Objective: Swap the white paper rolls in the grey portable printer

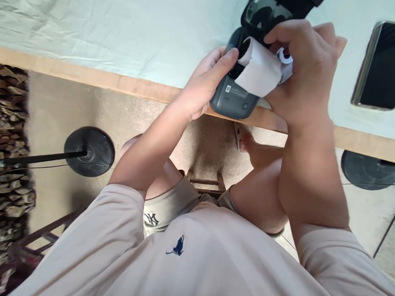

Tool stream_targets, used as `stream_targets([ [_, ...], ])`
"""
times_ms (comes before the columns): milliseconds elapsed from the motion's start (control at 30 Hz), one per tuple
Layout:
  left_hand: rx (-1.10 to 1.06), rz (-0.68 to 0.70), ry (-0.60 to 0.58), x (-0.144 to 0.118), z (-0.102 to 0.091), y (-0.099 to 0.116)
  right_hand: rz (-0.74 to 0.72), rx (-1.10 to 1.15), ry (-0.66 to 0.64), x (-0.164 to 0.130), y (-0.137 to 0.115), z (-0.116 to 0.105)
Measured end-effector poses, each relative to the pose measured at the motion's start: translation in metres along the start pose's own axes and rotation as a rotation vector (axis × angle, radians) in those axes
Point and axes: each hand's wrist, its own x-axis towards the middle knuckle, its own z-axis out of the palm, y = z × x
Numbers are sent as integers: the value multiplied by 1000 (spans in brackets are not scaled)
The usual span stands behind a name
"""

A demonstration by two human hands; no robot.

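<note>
A small dark grey label printer (232,99) sits at the near edge of the table, its lid (267,10) swung open towards the far side. My left hand (205,84) grips the printer's left side, fingers curled over its top edge. A white paper roll (259,69) lies partly unrolled over the printer's open bay, and my right hand (304,69) holds it from the right, fingers wrapped round its end.
A table (98,78) with a pale cloth and a wooden front edge. A dark smartphone (383,65) lies face up at the right. Below are round black stand bases (89,151) (370,170), a woodpile (5,155) at left, and my knees on a wooden stool.
</note>
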Motion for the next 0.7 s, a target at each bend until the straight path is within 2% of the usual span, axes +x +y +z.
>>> stream_targets([
  [133, 39, -18, 12, 1, 1, 1, -29, -68, -56, -2, -1, -2],
  [233, 7, -7, 16, 1, -1, 1, -74, -57, 54, -4, -2, 1],
  [300, -69, -12, -26, 1, -3, 1, -144, 0, 157, -6, -1, 6],
  [367, -148, -28, -85, 1, -5, 0, -218, 51, 208, -9, 0, 11],
  [433, -170, -39, -115, 1, -7, 0, -275, 99, 205, -11, 1, 16],
  [567, -113, -49, -101, 1, -13, -1, -339, 206, 135, -12, 4, 17],
  [633, -92, -57, -104, 1, -14, -1, -339, 284, 175, -11, 6, 14],
  [700, -58, -45, -103, 0, -14, -1, -266, 353, 275, -9, 7, 10],
])
